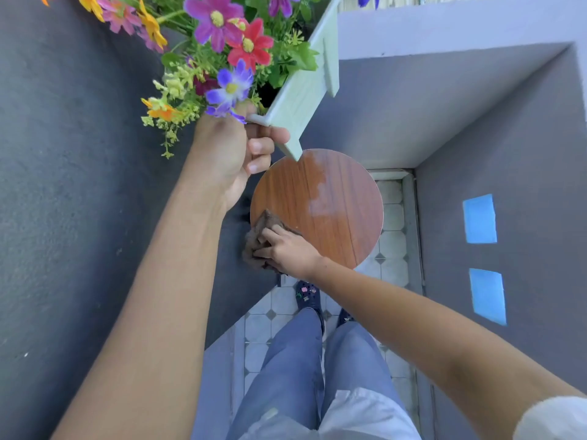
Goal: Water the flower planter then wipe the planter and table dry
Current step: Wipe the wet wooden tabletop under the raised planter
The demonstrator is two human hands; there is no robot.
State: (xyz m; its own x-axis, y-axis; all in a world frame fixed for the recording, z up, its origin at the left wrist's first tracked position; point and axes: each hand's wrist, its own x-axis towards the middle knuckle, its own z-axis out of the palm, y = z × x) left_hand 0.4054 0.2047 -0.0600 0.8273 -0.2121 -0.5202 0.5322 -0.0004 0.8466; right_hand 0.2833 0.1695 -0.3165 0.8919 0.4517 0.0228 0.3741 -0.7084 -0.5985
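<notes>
My left hand (235,150) grips the near end of a pale green wooden planter (305,87) and holds it lifted and tilted above the table. Colourful flowers (222,42) fill the planter and spill to the left. Below it is a small round wooden table (346,217) with a pale wet patch (320,198) across its middle and far part. My right hand (286,249) presses a brown cloth (260,230) on the table's near left edge.
Grey walls close in on the left (79,185) and right (508,154), with two blue patches (479,219) on the right one. A tiled floor (394,236) lies below, with my legs in blue trousers (295,360) and dark shoes near the table.
</notes>
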